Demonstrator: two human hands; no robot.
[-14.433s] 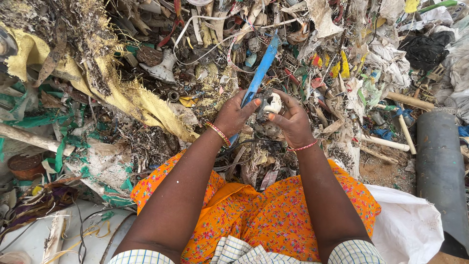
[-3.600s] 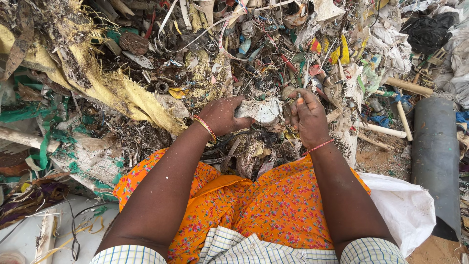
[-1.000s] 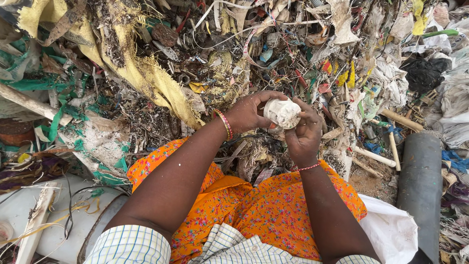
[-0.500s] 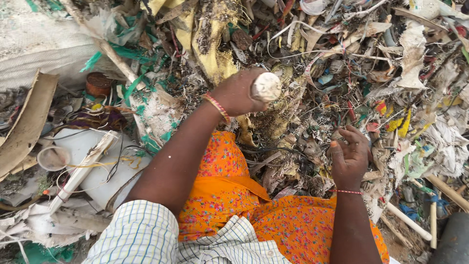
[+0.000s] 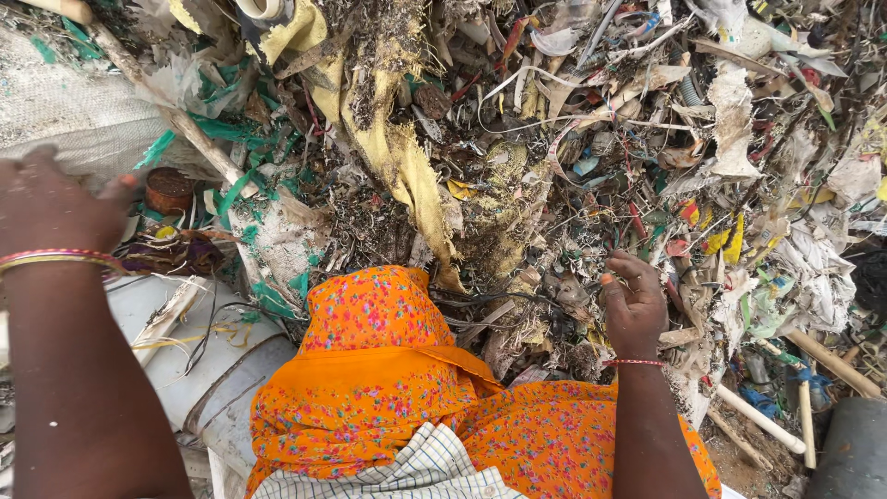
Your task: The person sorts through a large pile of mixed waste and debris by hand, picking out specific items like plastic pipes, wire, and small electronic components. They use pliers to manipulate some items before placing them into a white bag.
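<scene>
My left hand (image 5: 54, 205) is stretched out to the far left over a white woven sack (image 5: 69, 106), its back toward the camera and its fingers hidden. Thin bangles ring the wrist. No object shows in it. My right hand (image 5: 634, 301) rests low on the heap of mixed waste (image 5: 591, 148), palm half up, fingers loosely curled and apart, with nothing in it. A red thread circles that wrist. My knees, in orange flowered cloth (image 5: 370, 360), lie between the arms.
A dirty yellow cloth (image 5: 399, 157) drapes down the heap's middle. A brown round lid (image 5: 169, 189) sits near my left hand. White plastic containers (image 5: 217, 379) lie at lower left. White sticks (image 5: 759, 418) and a grey pipe (image 5: 855, 453) are at lower right.
My left hand has swung far left with the view; the whitish lump it held half a second ago no longer shows. My right hand stays low on the heap, empty.
</scene>
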